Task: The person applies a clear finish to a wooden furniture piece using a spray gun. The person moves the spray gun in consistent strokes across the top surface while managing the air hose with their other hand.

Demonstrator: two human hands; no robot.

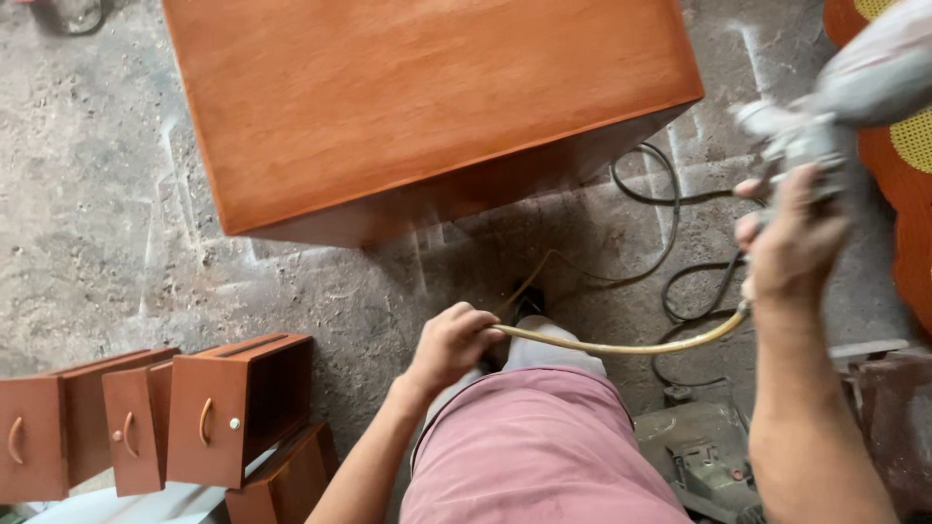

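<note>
My right hand grips a grey spray gun held up at the right, blurred by motion. A yellowish air hose runs from the gun down and left to my left hand, which is closed around it above my knee. In front of me stands a large orange-brown wooden cabinet with a glossy top. My leg in pink shorts fills the bottom middle.
Several brown wooden drawers with curved handles stand on end at the lower left. A black cable loops on the dusty concrete floor right of the cabinet. An orange wooden piece with yellow weave sits at the right edge.
</note>
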